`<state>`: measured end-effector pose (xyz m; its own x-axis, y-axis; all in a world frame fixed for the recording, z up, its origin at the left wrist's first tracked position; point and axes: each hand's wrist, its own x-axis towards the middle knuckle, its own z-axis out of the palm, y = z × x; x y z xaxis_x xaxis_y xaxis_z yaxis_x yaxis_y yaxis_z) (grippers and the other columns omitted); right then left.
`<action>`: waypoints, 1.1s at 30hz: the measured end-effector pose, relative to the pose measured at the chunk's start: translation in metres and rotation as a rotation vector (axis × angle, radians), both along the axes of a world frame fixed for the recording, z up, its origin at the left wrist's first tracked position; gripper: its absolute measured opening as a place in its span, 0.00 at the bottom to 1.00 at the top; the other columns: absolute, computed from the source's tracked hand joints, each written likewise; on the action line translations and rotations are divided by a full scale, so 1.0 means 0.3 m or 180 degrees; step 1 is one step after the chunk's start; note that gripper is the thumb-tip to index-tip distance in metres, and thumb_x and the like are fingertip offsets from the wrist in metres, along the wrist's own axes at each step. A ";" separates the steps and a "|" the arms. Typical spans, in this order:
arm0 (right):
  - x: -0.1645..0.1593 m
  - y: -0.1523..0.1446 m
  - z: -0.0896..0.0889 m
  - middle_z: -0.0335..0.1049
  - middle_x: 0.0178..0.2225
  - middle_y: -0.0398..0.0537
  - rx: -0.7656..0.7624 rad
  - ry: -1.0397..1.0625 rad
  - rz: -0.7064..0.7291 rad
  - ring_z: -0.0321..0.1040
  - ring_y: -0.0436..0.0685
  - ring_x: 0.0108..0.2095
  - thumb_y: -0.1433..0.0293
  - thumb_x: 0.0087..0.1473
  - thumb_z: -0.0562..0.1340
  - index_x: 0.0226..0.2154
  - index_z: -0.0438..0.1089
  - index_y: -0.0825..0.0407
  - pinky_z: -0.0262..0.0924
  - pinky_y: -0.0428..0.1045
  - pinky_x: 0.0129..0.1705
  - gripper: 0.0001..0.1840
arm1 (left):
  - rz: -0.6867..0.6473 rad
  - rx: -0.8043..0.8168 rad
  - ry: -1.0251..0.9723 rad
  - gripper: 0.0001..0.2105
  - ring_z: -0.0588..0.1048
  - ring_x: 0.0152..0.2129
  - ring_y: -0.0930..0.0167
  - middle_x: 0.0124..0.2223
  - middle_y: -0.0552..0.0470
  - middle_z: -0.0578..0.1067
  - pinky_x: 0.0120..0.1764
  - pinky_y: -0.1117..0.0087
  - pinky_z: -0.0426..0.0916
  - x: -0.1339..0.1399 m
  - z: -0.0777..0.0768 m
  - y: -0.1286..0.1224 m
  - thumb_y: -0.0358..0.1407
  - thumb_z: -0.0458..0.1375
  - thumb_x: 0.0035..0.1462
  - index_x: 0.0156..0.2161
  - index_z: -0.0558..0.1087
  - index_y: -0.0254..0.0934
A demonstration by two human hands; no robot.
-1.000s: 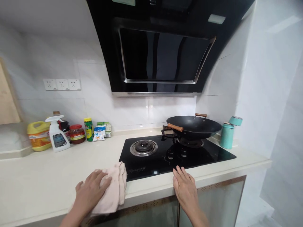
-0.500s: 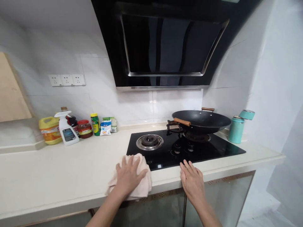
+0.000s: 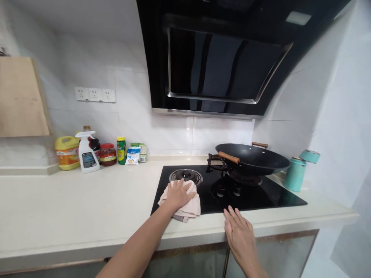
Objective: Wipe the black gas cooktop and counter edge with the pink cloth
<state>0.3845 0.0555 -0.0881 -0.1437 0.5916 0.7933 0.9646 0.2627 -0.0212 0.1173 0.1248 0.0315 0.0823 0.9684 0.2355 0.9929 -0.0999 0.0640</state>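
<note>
A pale pink cloth point(image 3: 189, 208) lies bunched on the front left of the black gas cooktop point(image 3: 269, 199), partly over its front edge. My left hand point(image 3: 178, 195) presses down on this cloth and grips it, fingers over its top. Just behind the hand is the left burner point(image 3: 186, 176). My right hand point(image 3: 239, 231) rests on the counter's front edge, right of the cloth, with fingers stretched out and nothing in it. Two black knobs point(image 3: 220, 190) are beyond its fingertips. A black wok point(image 3: 255, 160) with wooden handles sits on the right burner.
A turquoise flask point(image 3: 295, 173) stands right of the cooktop. Along the wall at left are a yellow jug point(image 3: 67, 152), a white spray bottle point(image 3: 87, 154), a red-lidded jar point(image 3: 108, 154), a green shaker point(image 3: 121, 150) and small packets point(image 3: 133, 155). The range hood point(image 3: 214, 65) hangs above.
My left hand has moved the cloth forward from the counter edge onto the cooktop, close to the left burner. My right hand stays at the counter's edge. The view has tilted and shifted slightly.
</note>
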 end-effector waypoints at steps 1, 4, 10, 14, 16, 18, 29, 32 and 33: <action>0.003 0.001 -0.002 0.70 0.61 0.50 0.0002 -0.0024 0.0014 0.64 0.64 0.62 0.64 0.68 0.48 0.56 0.74 0.50 0.56 0.58 0.57 0.25 | 0.0067 0.0038 -0.0008 0.32 0.56 0.67 0.48 0.73 0.48 0.57 0.63 0.39 0.48 -0.028 0.001 0.010 0.63 0.43 0.62 0.66 0.64 0.57; 0.007 0.003 -0.008 0.69 0.61 0.50 -0.0025 -0.0044 0.0024 0.63 0.64 0.63 0.63 0.68 0.48 0.57 0.73 0.50 0.57 0.58 0.58 0.25 | 0.0244 0.0102 -0.0024 0.30 0.58 0.66 0.50 0.72 0.47 0.59 0.63 0.40 0.49 -0.117 0.002 0.030 0.61 0.44 0.63 0.64 0.67 0.55; -0.001 0.002 -0.011 0.70 0.60 0.50 -0.0023 0.0066 0.0015 0.63 0.65 0.62 0.63 0.68 0.47 0.56 0.74 0.50 0.57 0.59 0.58 0.26 | 0.0554 -0.0069 -0.0125 0.32 0.60 0.65 0.51 0.71 0.44 0.61 0.61 0.38 0.54 -0.295 0.014 0.049 0.60 0.42 0.63 0.66 0.66 0.51; -0.002 0.000 -0.007 0.69 0.61 0.50 -0.0054 0.0085 0.0043 0.63 0.64 0.63 0.62 0.68 0.47 0.57 0.74 0.50 0.57 0.59 0.59 0.26 | 0.0926 -0.0227 -0.0259 0.35 0.61 0.65 0.47 0.72 0.42 0.59 0.58 0.35 0.57 -0.406 0.028 0.041 0.62 0.40 0.63 0.67 0.64 0.50; -0.001 0.000 -0.007 0.70 0.61 0.50 -0.0044 0.0096 0.0070 0.63 0.64 0.63 0.62 0.68 0.47 0.57 0.74 0.50 0.57 0.59 0.59 0.26 | 0.1062 -0.0246 -0.0280 0.35 0.60 0.65 0.45 0.72 0.41 0.58 0.58 0.34 0.57 -0.449 0.029 0.024 0.61 0.39 0.63 0.67 0.64 0.49; -0.002 0.001 -0.009 0.70 0.60 0.49 -0.0020 0.0133 0.0078 0.63 0.64 0.62 0.62 0.68 0.47 0.56 0.74 0.49 0.56 0.59 0.59 0.26 | 0.1132 -0.0227 -0.0260 0.33 0.59 0.66 0.46 0.73 0.40 0.57 0.58 0.34 0.57 -0.482 0.023 -0.006 0.59 0.39 0.64 0.67 0.65 0.48; -0.008 0.013 -0.028 0.71 0.60 0.50 0.0074 0.0373 0.0134 0.62 0.65 0.62 0.61 0.68 0.48 0.55 0.75 0.51 0.54 0.59 0.59 0.26 | 0.0655 -0.0345 0.0160 0.25 0.58 0.68 0.57 0.73 0.47 0.57 0.62 0.47 0.60 -0.504 -0.010 -0.344 0.50 0.43 0.68 0.62 0.71 0.48; -0.011 0.009 -0.022 0.72 0.59 0.51 0.0065 0.0479 0.0129 0.63 0.66 0.61 0.61 0.67 0.48 0.54 0.75 0.52 0.55 0.60 0.58 0.26 | 0.0564 -0.0329 0.0119 0.26 0.57 0.69 0.58 0.73 0.48 0.57 0.64 0.48 0.57 -0.462 -0.015 -0.444 0.51 0.44 0.67 0.65 0.68 0.48; -0.012 0.007 -0.020 0.72 0.59 0.52 0.0056 0.0496 0.0136 0.63 0.65 0.62 0.61 0.67 0.48 0.54 0.76 0.52 0.54 0.60 0.59 0.26 | 0.0517 -0.0275 0.0107 0.26 0.58 0.68 0.58 0.73 0.48 0.58 0.64 0.48 0.57 -0.450 -0.021 -0.474 0.52 0.45 0.67 0.65 0.67 0.49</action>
<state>0.3809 0.0575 -0.0941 -0.0427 0.5735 0.8181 0.9380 0.3050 -0.1649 -0.0176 -0.0176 0.0253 -0.0703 0.9861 0.1507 0.9973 0.0662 0.0320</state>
